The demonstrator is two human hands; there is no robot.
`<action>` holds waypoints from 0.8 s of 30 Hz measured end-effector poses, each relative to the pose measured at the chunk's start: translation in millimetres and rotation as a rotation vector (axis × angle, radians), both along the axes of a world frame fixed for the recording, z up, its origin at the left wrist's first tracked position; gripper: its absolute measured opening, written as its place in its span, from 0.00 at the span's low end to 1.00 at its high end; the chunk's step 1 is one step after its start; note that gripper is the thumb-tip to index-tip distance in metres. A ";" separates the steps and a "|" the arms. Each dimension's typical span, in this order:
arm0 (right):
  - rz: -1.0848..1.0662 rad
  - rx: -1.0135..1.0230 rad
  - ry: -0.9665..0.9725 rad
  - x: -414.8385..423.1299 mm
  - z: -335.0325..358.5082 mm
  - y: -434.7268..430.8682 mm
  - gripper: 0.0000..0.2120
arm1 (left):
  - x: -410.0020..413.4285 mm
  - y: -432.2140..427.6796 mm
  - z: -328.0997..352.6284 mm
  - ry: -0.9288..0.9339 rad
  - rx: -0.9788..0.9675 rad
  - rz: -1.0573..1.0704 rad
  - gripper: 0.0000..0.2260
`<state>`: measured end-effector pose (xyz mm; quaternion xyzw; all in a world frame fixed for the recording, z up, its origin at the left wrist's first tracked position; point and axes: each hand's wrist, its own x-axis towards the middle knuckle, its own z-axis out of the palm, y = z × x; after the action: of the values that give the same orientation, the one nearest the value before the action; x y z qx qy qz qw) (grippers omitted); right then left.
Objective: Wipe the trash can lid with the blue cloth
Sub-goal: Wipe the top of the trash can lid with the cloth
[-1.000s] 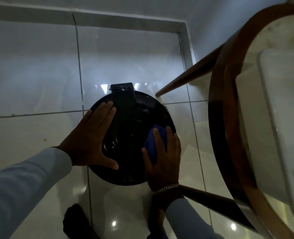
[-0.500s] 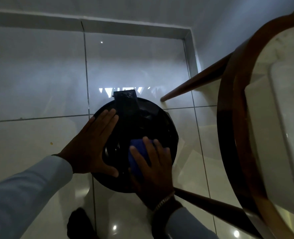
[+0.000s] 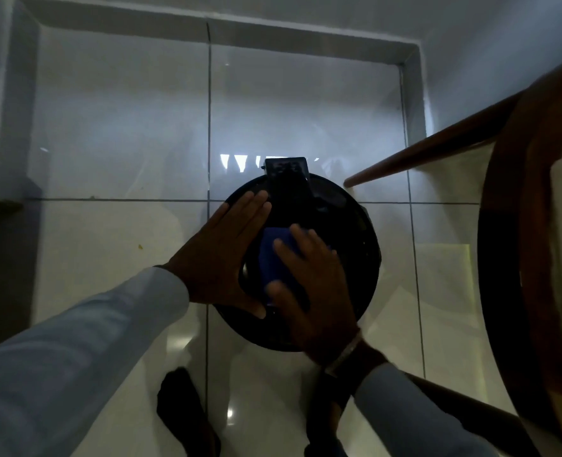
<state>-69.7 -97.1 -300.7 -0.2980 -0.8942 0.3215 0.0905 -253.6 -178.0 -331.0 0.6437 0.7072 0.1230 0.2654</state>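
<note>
A round black trash can lid [image 3: 348, 225] with a black hinge block at its far edge sits below me on the tiled floor. My left hand [image 3: 220, 255] lies flat on the lid's left side, fingers stretched out together, holding nothing. My right hand [image 3: 312, 285] presses the folded blue cloth [image 3: 273, 255] onto the middle of the lid; most of the cloth shows between the two hands, the rest is hidden under my fingers. A bracelet circles my right wrist.
A round wooden table [image 3: 500, 258] with a glass top fills the right side, and its slanted legs [image 3: 421, 156] reach toward the can. Pale glossy floor tiles [image 3: 114, 133] surround the can, and a wall skirting runs along the far side. My dark shoe [image 3: 180, 407] is below.
My right hand has slid the blue cloth from the lid's right side leftward to its middle, close to my left thumb. My left hand stays pressed on the lid.
</note>
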 end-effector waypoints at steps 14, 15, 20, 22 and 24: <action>-0.170 0.100 0.044 1.7 -38.3 67.5 0.21 | 62.3 6.9 9.9 0.234 0.141 -0.023 0.30; -0.152 0.117 0.025 2.5 -40.3 67.4 0.21 | 55.8 -2.1 4.8 0.245 0.180 0.012 0.29; -0.138 0.139 -0.021 1.6 -41.1 66.9 0.23 | 49.2 0.8 0.6 0.074 0.259 0.483 0.29; -0.138 0.158 -0.033 1.7 -43.1 66.2 0.23 | 63.1 7.1 -0.1 0.072 0.272 0.596 0.28; -0.143 0.169 -0.037 0.9 -43.2 65.5 0.24 | 89.9 -2.3 -6.5 0.155 0.293 0.554 0.27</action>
<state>-68.8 -31.6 -343.9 -0.3582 -0.8961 0.2323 0.1213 -163.7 -180.2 -337.5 0.4655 0.8484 0.2417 0.0714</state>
